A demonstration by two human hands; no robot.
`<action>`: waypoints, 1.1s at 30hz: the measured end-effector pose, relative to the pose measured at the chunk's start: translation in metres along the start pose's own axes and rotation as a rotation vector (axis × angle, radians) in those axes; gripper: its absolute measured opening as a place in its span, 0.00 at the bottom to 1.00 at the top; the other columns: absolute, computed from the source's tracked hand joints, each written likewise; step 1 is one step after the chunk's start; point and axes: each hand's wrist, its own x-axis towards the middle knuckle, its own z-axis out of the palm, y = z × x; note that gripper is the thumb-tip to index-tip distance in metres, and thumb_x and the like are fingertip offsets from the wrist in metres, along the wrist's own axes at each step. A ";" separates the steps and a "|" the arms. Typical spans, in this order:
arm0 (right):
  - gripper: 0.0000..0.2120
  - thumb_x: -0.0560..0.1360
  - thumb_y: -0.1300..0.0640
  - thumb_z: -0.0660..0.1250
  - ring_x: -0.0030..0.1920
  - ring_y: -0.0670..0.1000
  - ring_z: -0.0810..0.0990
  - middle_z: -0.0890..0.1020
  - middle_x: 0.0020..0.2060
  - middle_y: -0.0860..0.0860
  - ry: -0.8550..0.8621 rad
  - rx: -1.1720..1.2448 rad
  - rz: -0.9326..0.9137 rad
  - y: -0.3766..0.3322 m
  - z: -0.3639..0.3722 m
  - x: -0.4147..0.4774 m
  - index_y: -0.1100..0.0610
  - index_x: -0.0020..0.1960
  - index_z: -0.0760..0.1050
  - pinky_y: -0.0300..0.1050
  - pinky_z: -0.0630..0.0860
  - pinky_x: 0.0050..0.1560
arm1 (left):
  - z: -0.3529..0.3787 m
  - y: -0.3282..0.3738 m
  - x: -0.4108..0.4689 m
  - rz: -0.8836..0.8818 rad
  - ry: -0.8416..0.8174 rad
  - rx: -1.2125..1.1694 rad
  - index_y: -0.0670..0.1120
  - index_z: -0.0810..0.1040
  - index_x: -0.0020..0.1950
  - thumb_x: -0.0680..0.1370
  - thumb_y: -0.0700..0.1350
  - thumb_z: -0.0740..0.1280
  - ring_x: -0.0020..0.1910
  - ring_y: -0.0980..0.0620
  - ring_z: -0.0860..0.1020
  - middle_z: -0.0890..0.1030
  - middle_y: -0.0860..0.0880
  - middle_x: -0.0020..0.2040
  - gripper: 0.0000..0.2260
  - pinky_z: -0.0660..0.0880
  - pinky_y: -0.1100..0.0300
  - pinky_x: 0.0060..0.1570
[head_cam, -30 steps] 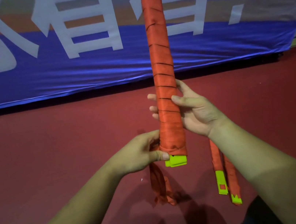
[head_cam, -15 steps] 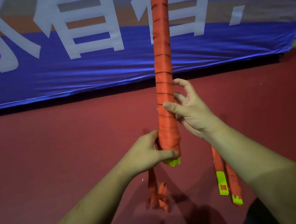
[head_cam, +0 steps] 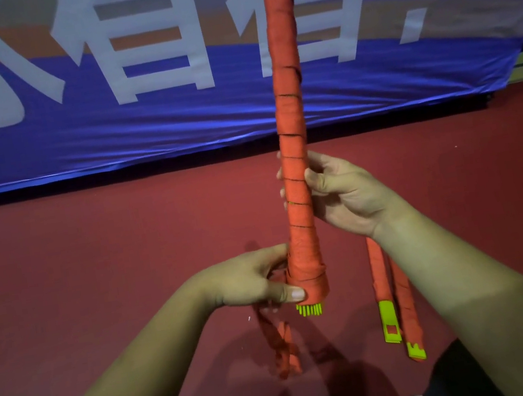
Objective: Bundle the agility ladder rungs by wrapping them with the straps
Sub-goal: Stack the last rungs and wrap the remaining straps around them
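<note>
a person holds the bundle of agility ladder rungs (head_cam: 295,159) upright above the red floor (head_cam: 92,257), its top running out of view at 12 o'clock. the orange strap (head_cam: 303,225) winds round it in tight turns all the way down, and the yellow-green rung ends (head_cam: 309,309) poke out below the last turn. the left hand (head_cam: 252,284), reaching in from 7 o'clock, grips the bundle's lower end with its thumb pressed on the strap. a loose strap tail (head_cam: 280,341) hangs below that hand toward 6 o'clock. the right hand (head_cam: 344,192), at 3 o'clock of the bundle, grasps the shaft higher up, fingers (head_cam: 280,174) curled round it. two more strap-wound pieces (head_cam: 381,281) with yellow-green tips show beneath the right wrist. a blue banner (head_cam: 141,131) with white characters spans the background.
</note>
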 end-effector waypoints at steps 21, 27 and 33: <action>0.24 0.64 0.67 0.75 0.49 0.46 0.79 0.81 0.49 0.50 0.294 -0.453 -0.201 0.010 -0.010 0.004 0.57 0.58 0.72 0.45 0.76 0.56 | -0.018 0.011 -0.006 -0.004 0.525 0.435 0.48 0.78 0.37 0.77 0.42 0.68 0.26 0.60 0.71 0.78 0.57 0.29 0.09 0.66 0.60 0.34; 0.23 0.63 0.68 0.75 0.49 0.53 0.77 0.78 0.48 0.54 0.435 -0.355 -0.285 0.031 -0.010 0.014 0.54 0.52 0.69 0.68 0.73 0.60 | 0.018 0.007 0.006 -0.065 0.771 0.846 0.50 0.67 0.42 0.67 0.70 0.68 0.41 0.47 0.78 0.74 0.55 0.37 0.25 0.67 0.54 0.35; 0.16 0.73 0.72 0.68 0.50 0.64 0.79 0.75 0.49 0.63 0.520 -0.233 -0.245 0.034 -0.002 0.015 0.57 0.49 0.64 0.68 0.78 0.48 | 0.034 0.001 0.020 -0.105 0.832 0.976 0.50 0.63 0.46 0.73 0.68 0.63 0.47 0.42 0.79 0.76 0.49 0.47 0.22 0.73 0.50 0.41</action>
